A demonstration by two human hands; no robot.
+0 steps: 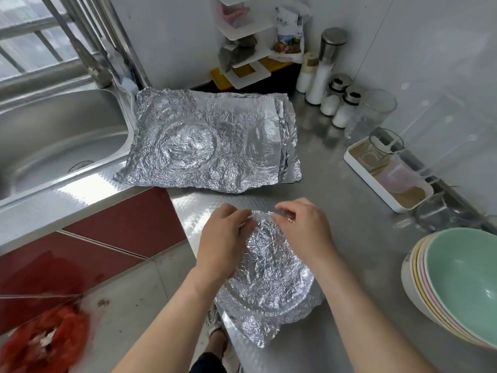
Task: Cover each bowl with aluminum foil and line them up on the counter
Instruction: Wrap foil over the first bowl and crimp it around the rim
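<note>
Lower centre: left hand (225, 238) and right hand (304, 229) pinch foil sheet (269, 275) at far rim (bowl hidden underneath); should crimp tight all round.

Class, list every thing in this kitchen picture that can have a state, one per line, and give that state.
Foil-wrapped bowl: on the counter, covered, near foil edge loose.
Left hand: pinches the foil at the bowl's far rim.
Right hand: pinches the foil at the same rim.
Foil sheets: stacked, crumpled, lying beside the sink.
Stacked bowls: nested, upright, uncovered.
Shakers: upright, capped.
</note>
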